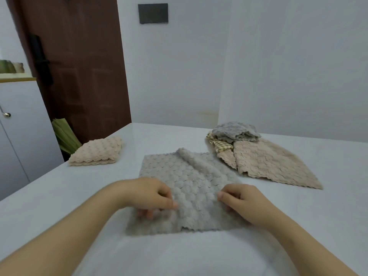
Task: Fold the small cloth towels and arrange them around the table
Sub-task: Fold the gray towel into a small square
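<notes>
The grey towel (191, 182) lies on the tabletop (59, 196). The left hand (147, 194) and right hand (243, 202) pinch its near part, fingers clamped on the cloth. I would lift both sides evenly, so that the corners meet. A folded beige towel (97, 151) sits beyond it, to the left.

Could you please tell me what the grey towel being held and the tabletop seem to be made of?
The grey towel looks like plush microfibre or coral fleece: a matte, bubbly pile with wavy edges. The tabletop seems a hard, smooth, glossy white surface, perhaps laminate or stone, since it shows soft reflections.
</notes>
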### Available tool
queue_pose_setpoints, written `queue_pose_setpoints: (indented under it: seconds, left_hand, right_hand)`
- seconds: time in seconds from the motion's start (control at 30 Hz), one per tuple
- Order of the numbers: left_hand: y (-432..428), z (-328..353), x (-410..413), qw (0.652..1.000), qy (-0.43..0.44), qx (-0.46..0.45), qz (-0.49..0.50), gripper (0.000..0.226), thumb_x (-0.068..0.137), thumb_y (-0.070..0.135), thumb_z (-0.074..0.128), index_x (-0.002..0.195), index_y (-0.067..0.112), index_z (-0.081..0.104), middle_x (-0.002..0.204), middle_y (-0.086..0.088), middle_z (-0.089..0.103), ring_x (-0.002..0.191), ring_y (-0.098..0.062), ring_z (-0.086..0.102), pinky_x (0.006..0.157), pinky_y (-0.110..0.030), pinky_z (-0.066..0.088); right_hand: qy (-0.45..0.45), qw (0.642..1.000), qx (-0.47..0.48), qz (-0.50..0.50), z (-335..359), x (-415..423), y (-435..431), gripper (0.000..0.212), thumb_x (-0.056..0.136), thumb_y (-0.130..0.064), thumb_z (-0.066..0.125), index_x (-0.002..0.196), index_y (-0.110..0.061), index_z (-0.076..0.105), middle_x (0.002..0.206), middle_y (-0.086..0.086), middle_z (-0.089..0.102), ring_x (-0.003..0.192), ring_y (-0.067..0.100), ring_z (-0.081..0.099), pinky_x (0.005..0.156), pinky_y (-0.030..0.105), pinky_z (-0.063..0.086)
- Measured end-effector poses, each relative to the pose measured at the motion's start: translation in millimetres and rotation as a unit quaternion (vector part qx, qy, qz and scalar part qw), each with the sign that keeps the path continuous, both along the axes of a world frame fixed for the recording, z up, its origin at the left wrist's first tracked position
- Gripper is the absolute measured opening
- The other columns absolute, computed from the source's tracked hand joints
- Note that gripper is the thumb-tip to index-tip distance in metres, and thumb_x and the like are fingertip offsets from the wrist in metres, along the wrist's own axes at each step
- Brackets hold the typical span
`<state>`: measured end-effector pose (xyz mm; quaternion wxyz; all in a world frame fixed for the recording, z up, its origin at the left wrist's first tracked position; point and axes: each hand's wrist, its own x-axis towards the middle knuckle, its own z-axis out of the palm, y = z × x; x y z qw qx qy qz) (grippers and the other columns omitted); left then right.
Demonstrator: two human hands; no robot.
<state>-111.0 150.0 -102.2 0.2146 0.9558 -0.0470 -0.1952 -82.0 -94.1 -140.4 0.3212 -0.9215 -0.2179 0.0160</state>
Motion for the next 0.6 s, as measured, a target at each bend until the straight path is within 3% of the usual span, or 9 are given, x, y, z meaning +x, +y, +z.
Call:
queue_pose_setpoints:
  seconds: [0.03, 0.1, 0.17, 0.23, 0.3, 0.37, 0.47, 0.53, 0.6]
  left_hand:
    - [-4, 3, 2, 1.000, -0.006, -0.010, 0.003, 0.027, 0.087, 0.046, 0.053, 0.099, 0.024, 0.064, 0.086, 0.008, 0.066, 0.072, -0.010, 0.062, 0.068, -0.022, 0.050]
    - [-13, -2, 14, 0.990, -0.137, -0.004, 0.032, 0.024, 0.089, 0.044, 0.049, 0.100, 0.027, 0.062, 0.097, 0.011, 0.065, 0.080, -0.006, 0.060, 0.076, -0.025, 0.051]
    - [-21, -16, 28, 0.965, -0.251, 0.010, 0.075, 0.025, 0.091, 0.040, 0.046, 0.110, 0.029, 0.057, 0.121, 0.011, 0.055, 0.100, -0.008, 0.055, 0.087, -0.028, 0.045]
    - [-28, -36, 39, 0.965, -0.248, 0.046, 0.065, 0.038, 0.092, 0.041, 0.043, 0.129, 0.029, 0.045, 0.140, 0.008, 0.039, 0.121, -0.013, 0.044, 0.099, -0.031, 0.037]
    - [-31, -52, 44, 0.969, -0.218, 0.107, 0.043, 0.047, 0.094, 0.047, 0.036, 0.138, 0.031, 0.034, 0.147, 0.007, 0.032, 0.133, -0.015, 0.032, 0.108, -0.035, 0.026]
    - [-32, -57, 46, 0.967, -0.216, 0.129, 0.033, 0.046, 0.094, 0.049, 0.032, 0.137, 0.032, 0.035, 0.146, 0.008, 0.033, 0.135, -0.017, 0.029, 0.110, -0.036, 0.023]
    - [-28, -44, 36, 0.977, -0.177, 0.116, -0.006, 0.034, 0.091, 0.048, 0.042, 0.120, 0.032, 0.048, 0.131, 0.009, 0.045, 0.120, -0.015, 0.039, 0.101, -0.031, 0.035]
    - [-20, -34, 27, 0.988, -0.137, 0.065, -0.022, 0.024, 0.089, 0.048, 0.047, 0.102, 0.030, 0.057, 0.111, 0.011, 0.055, 0.103, -0.010, 0.050, 0.089, -0.027, 0.042]
    - [-13, -28, 22, 0.990, -0.130, -0.041, 0.025, 0.021, 0.088, 0.046, 0.050, 0.098, 0.030, 0.061, 0.101, 0.012, 0.060, 0.091, -0.008, 0.057, 0.084, -0.026, 0.046]
  right_hand:
    - [-0.008, 0.999, 0.028, -0.019, 2, 0, -1, 0.028, 0.092, -0.038, 0.049, 0.068, -0.024, 0.056, 0.060, -0.007, 0.058, 0.056, 0.005, 0.052, 0.059, 0.019, 0.042]
    - [-0.088, 0.993, 0.034, -0.075, 2, 1, -3, 0.029, 0.091, -0.039, 0.048, 0.070, -0.021, 0.054, 0.059, -0.006, 0.053, 0.056, 0.009, 0.049, 0.057, 0.025, 0.038]
    - [-0.144, 0.984, 0.017, -0.108, 1, 4, -3, 0.021, 0.093, -0.038, 0.045, 0.085, -0.024, 0.059, 0.078, -0.009, 0.061, 0.076, 0.009, 0.055, 0.067, 0.026, 0.041]
    - [-0.130, 0.985, -0.065, -0.094, -6, 8, -4, 0.024, 0.094, -0.040, 0.042, 0.110, -0.030, 0.057, 0.114, -0.010, 0.059, 0.108, 0.013, 0.050, 0.088, 0.029, 0.038]
    - [-0.087, 0.982, -0.157, -0.060, -12, 12, -6, 0.032, 0.094, -0.044, 0.040, 0.122, -0.033, 0.050, 0.129, -0.013, 0.050, 0.121, 0.016, 0.041, 0.097, 0.031, 0.033]
    - [-0.061, 0.985, -0.156, -0.050, -8, 13, -8, 0.028, 0.093, -0.045, 0.041, 0.112, -0.032, 0.056, 0.114, -0.012, 0.056, 0.110, 0.014, 0.047, 0.092, 0.030, 0.038]
    - [0.003, 0.996, -0.070, -0.047, 2, 11, -10, 0.026, 0.090, -0.047, 0.046, 0.086, -0.025, 0.059, 0.073, -0.010, 0.062, 0.071, 0.007, 0.057, 0.070, 0.026, 0.045]
    - [0.043, 0.997, -0.027, -0.057, 6, 6, -8, 0.027, 0.090, -0.048, 0.047, 0.079, -0.025, 0.056, 0.060, -0.007, 0.061, 0.054, 0.004, 0.054, 0.059, 0.024, 0.044]
    - [-0.027, 0.993, -0.015, -0.115, 3, 6, -7, 0.025, 0.091, -0.044, 0.047, 0.077, -0.025, 0.055, 0.056, -0.007, 0.054, 0.051, 0.004, 0.048, 0.053, 0.023, 0.038]
